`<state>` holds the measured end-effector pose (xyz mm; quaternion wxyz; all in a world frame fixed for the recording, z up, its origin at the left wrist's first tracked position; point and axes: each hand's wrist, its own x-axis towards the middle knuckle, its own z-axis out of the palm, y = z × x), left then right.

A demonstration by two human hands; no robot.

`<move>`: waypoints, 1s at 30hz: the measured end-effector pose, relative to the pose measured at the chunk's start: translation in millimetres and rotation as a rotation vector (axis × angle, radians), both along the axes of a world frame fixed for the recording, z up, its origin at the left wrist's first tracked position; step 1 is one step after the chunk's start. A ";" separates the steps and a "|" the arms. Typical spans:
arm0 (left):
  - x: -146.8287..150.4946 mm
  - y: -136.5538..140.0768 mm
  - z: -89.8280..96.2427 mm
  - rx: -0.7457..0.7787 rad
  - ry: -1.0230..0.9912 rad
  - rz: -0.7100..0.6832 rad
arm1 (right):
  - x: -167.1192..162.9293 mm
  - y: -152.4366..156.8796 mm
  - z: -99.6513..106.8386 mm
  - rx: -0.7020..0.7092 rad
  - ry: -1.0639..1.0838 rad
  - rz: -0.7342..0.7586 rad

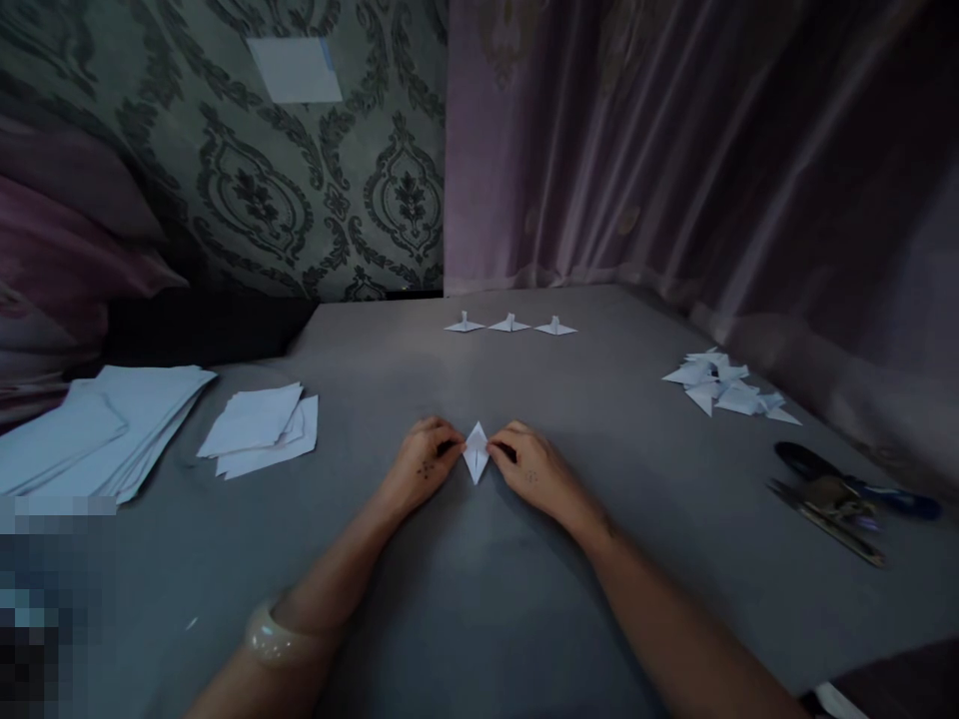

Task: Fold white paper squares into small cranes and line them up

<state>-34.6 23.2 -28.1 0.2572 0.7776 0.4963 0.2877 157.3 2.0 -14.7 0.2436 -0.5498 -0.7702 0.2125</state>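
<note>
A small white folded paper (477,454), shaped like a narrow diamond with a slit down its lower middle, is held between both hands just above or on the grey surface. My left hand (429,459) pinches its left corner between thumb and fingers. On the other side, my right hand (530,464) grips the right corner in the same way. Beyond the hands, three folded paper cranes (510,324) stand in a row with their wings spread.
Large white sheets (97,429) and a stack of smaller paper squares (259,429) lie at left. At right are a heap of folded paper pieces (730,384), scissors (888,497) and a pen-like tool (831,524). A curtain (674,150) hangs along the right side.
</note>
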 end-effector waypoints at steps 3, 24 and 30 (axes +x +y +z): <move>2.2 2.8 -4.5 0.001 0.018 0.030 | -0.4 6.2 -4.7 -0.031 0.010 -0.030; 3.3 10.0 -10.1 -0.067 -0.026 0.079 | -7.4 14.6 -19.2 0.010 -0.130 -0.104; 3.3 12.9 -14.0 -0.065 -0.002 0.074 | -9.8 12.6 -18.3 0.019 -0.177 -0.120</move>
